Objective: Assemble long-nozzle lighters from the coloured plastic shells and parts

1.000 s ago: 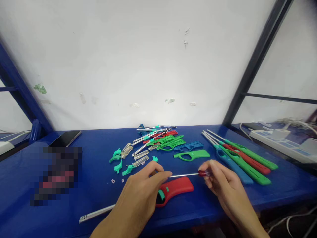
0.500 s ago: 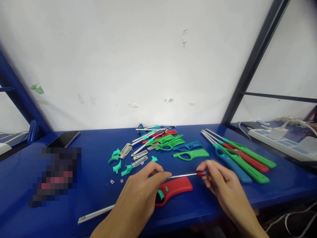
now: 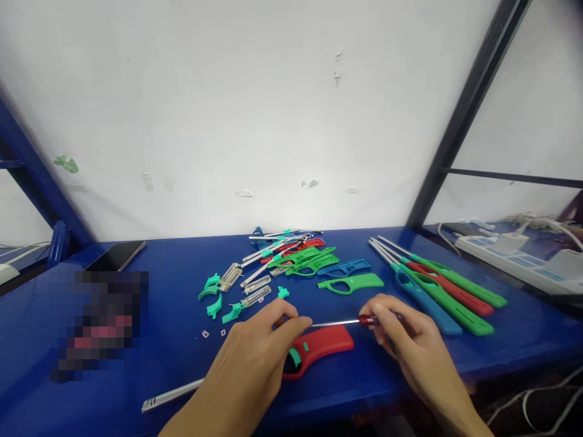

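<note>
A small screwdriver [image 3: 336, 323] with a thin metal shaft and a dark red, see-through handle lies level between my hands. Its handle is in the fingers of my right hand [image 3: 405, 337]. At the shaft's far end, the closed thumb and forefinger of my left hand [image 3: 259, 349] pinch the tip, which is hidden. Just below the shaft lies a red gas lighter [image 3: 328, 346] with a teal trigger. My left hand covers its middle, and its metal tube [image 3: 170, 393] comes out to the left near the table's front edge.
Behind my hands lie a green shell half [image 3: 359, 283], clear fuel tanks [image 3: 257, 295], teal triggers [image 3: 214, 306] and a pile of opened lighter parts [image 3: 296, 255]. Several whole lighters [image 3: 449, 288] lie at the right on the blue table [image 3: 173, 303]. A phone [image 3: 116, 258] is at the back left.
The screwdriver handle has turned slightly in my right fingers, and more of its end shows. Both hands and the red lighter otherwise stay almost in place; the whole view has shifted a little.
</note>
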Demonstrator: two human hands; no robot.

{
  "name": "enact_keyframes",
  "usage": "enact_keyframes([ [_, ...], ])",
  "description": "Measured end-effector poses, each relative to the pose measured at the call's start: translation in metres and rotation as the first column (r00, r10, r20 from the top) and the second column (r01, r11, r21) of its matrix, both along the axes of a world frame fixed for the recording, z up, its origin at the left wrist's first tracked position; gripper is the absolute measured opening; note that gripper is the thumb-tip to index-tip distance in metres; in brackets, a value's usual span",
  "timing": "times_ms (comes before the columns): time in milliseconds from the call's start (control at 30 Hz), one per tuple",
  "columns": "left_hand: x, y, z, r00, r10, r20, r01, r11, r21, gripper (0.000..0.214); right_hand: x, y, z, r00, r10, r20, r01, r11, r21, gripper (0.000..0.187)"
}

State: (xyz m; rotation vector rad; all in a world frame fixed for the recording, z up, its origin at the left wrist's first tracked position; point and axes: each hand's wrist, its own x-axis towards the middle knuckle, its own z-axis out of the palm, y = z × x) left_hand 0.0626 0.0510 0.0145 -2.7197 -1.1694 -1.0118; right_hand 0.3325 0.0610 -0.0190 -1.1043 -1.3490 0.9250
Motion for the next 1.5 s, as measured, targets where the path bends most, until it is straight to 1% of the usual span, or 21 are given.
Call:
enact_keyframes([
  [200,-0.001,-0.001,0.001,1.000,-0.002,-0.017,0.002,1.000,-0.010,0.046,-0.003,-0.002,0.007,0.996,-0.034,0.081,0.023,0.991,0.131,0.035],
  [333,0.000,-0.001,-0.001,0.999,0.018,-0.037,-0.018,1.000,-0.021,0.042,-0.004,-0.005,0.010,0.997,-0.029,0.069,0.018,0.987,0.162,0.033],
  [467,0.000,0.000,0.000,0.998,0.032,-0.044,-0.033,0.999,-0.015,0.039,-0.003,-0.005,0.007,0.998,-0.031,0.059,0.021,0.987,0.157,0.030],
  [633,0.003,-0.002,0.007,0.998,0.041,-0.037,-0.041,0.999,-0.008,0.030,0.002,-0.004,0.006,0.996,0.017,0.084,-0.023,0.997,0.069,0.029],
  [700,0.004,-0.004,0.009,0.998,0.051,-0.035,-0.051,0.998,0.023,0.029,0.002,-0.004,0.010,0.994,0.044,0.103,-0.049,0.998,0.048,0.032],
  [800,0.001,-0.004,0.009,0.996,0.082,-0.028,-0.079,0.991,0.112,0.029,-0.002,-0.005,0.017,0.984,0.112,0.138,-0.117,0.993,0.027,0.052],
  [833,-0.002,-0.004,0.009,0.995,0.097,-0.020,-0.093,0.983,0.159,0.029,-0.004,-0.005,0.019,0.975,0.143,0.173,-0.149,0.989,0.018,0.057],
  [900,-0.007,-0.004,0.011,0.992,0.126,0.003,-0.123,0.958,0.259,0.031,-0.009,-0.006,0.019,0.940,0.194,0.279,-0.204,0.979,0.009,0.059],
  [967,-0.012,-0.004,0.014,0.988,0.152,0.017,-0.149,0.935,0.323,0.032,-0.013,-0.007,0.015,0.897,0.204,0.392,-0.232,0.972,0.025,0.054],
  [1033,-0.016,-0.005,0.018,0.986,0.164,0.012,-0.158,0.926,0.343,0.033,-0.016,-0.007,0.010,0.861,0.185,0.473,-0.239,0.970,0.055,0.046],
  [1133,-0.020,-0.006,0.024,0.985,0.174,0.004,-0.164,0.919,0.358,0.033,-0.017,-0.006,0.004,0.827,0.188,0.529,-0.254,0.966,0.054,0.035],
  [1233,-0.020,-0.007,0.027,0.984,0.175,-0.009,-0.160,0.915,0.372,0.032,-0.016,-0.006,0.006,0.844,0.181,0.505,-0.239,0.970,0.053,0.035],
  [1333,-0.019,-0.007,0.027,0.985,0.169,-0.020,-0.150,0.918,0.368,0.031,-0.016,-0.008,0.010,0.874,0.155,0.460,-0.220,0.971,0.091,0.037],
  [1500,-0.016,-0.008,0.026,0.990,0.144,0.001,-0.136,0.929,0.343,0.029,-0.017,-0.011,0.017,0.890,0.119,0.440,-0.225,0.954,0.196,0.025],
])
